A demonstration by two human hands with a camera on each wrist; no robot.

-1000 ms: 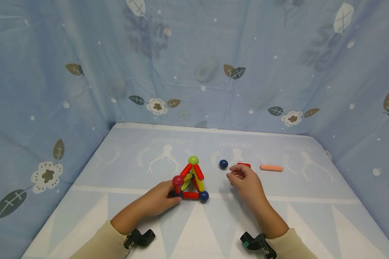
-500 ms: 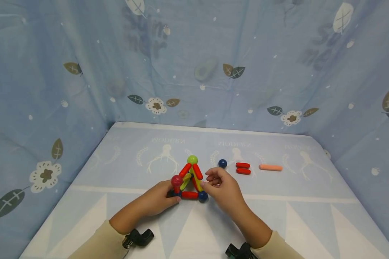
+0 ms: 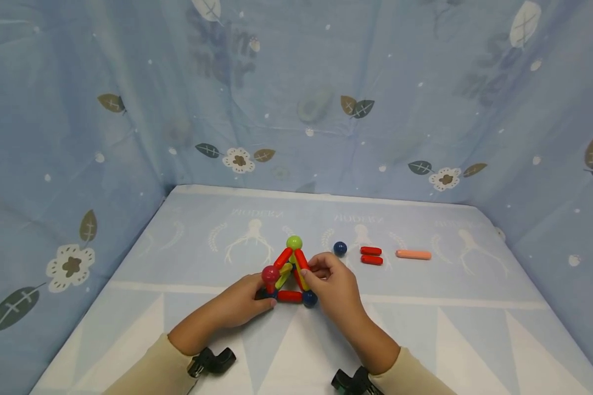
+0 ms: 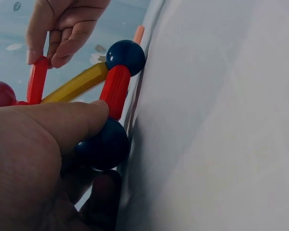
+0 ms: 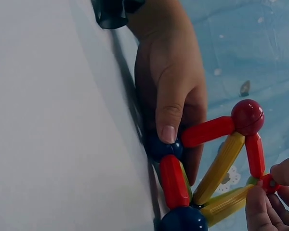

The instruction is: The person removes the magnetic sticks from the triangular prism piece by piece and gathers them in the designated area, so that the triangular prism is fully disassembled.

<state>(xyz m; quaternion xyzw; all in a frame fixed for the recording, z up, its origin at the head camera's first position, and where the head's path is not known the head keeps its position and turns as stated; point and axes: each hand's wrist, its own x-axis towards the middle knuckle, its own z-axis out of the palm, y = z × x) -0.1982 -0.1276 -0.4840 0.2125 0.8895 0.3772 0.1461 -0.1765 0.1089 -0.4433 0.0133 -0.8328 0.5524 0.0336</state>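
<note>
A frame of magnetic rods and balls stands on the table at the middle of the head view. It has a green ball (image 3: 294, 242) on its far side, a raised red ball (image 3: 270, 274) and blue balls at its near corners. My left hand (image 3: 239, 304) grips the near-left blue ball (image 4: 103, 144), thumb over it. With thumb and fingertips, my right hand (image 3: 338, 285) pinches the free end of a red magnetic rod (image 4: 37, 79) that slopes from the green ball. A yellow rod (image 5: 219, 171) runs down from the red ball. The right fingers partly hide the frame's right side.
To the right of the frame lie a loose blue ball (image 3: 340, 248), two short red rods (image 3: 371, 255) side by side, and a longer orange rod (image 3: 413, 254). A patterned blue curtain (image 3: 306, 99) encloses the table's back and sides.
My right hand has moved left from beside the loose red rods to the frame and now pinches the red rod's end. The left hand keeps its hold in place.
</note>
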